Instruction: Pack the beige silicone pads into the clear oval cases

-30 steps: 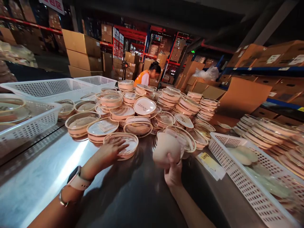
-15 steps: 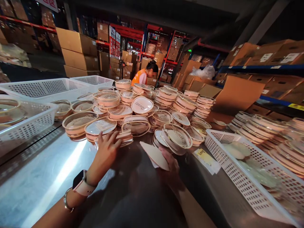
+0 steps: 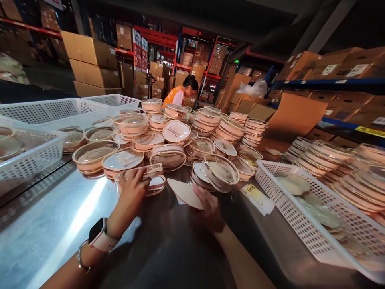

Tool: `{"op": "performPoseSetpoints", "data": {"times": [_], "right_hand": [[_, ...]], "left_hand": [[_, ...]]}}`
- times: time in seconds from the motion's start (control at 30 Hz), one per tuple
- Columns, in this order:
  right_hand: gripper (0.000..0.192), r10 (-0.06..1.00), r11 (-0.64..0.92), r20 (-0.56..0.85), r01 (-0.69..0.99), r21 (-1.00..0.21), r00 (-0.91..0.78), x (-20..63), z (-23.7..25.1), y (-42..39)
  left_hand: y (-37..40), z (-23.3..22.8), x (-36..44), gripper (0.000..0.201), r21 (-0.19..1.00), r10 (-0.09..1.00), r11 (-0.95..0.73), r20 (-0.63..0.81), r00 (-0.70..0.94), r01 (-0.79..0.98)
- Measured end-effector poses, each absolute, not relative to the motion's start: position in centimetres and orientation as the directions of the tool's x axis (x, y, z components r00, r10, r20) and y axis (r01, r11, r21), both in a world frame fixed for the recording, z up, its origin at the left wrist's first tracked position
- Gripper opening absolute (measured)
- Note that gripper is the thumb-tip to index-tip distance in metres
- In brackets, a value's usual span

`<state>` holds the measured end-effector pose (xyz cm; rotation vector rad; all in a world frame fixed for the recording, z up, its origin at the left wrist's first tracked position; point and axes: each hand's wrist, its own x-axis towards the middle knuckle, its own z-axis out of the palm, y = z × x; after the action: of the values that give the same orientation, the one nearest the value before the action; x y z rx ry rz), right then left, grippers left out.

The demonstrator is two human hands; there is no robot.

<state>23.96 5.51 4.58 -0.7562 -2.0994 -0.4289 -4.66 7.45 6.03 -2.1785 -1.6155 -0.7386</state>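
My left hand (image 3: 131,192) grips a pink oval container with a clear lid (image 3: 154,179), tilted up on its edge on the steel table (image 3: 54,224). A watch and a bracelet are on that wrist. My right hand (image 3: 208,208) holds a flat beige oval pad (image 3: 185,193) just above the table, close to the container. Directly behind both hands lies a large heap of the same pink oval containers (image 3: 177,138), some stacked, some lying loose.
White perforated baskets stand at the right (image 3: 303,224) and at the left (image 3: 30,154), the right one holding beige pads. More stacked containers (image 3: 331,160) lie far right. A person in an orange vest (image 3: 180,94) works beyond the heap. Cardboard boxes and shelving fill the background.
My right hand lowered the pad from upright to flat and moved left. My left hand tipped the container up from lying flat onto its edge.
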Motion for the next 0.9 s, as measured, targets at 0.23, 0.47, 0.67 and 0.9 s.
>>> {"op": "performPoseSetpoints", "data": {"times": [0.23,0.47,0.67,0.9], "right_hand": [[0.035,0.403,0.743,0.685,0.654,0.142,-0.607,21.1,6.4,4.3],[0.055,0.425,0.893,0.758,0.366,-0.261,-0.495,23.1,7.7,3.7],[0.021,0.651,0.746,0.578,0.277,-0.605,-0.492,23.5,8.4,3.6],[0.016,0.932,0.354,0.335,0.565,-0.746,-0.141,24.1,6.3,6.2]], "left_hand": [[5.2,5.4,-0.6,0.038,-0.053,0.697,-0.489,0.576,0.427,0.871],[4.1,7.8,-2.5,0.036,0.188,0.533,-0.791,0.679,0.504,0.583],[3.9,9.4,-3.2,0.064,0.417,0.584,-0.811,0.546,0.601,0.41],[5.9,7.4,-2.9,0.097,0.566,0.738,-0.66,0.366,0.567,0.494]]}}
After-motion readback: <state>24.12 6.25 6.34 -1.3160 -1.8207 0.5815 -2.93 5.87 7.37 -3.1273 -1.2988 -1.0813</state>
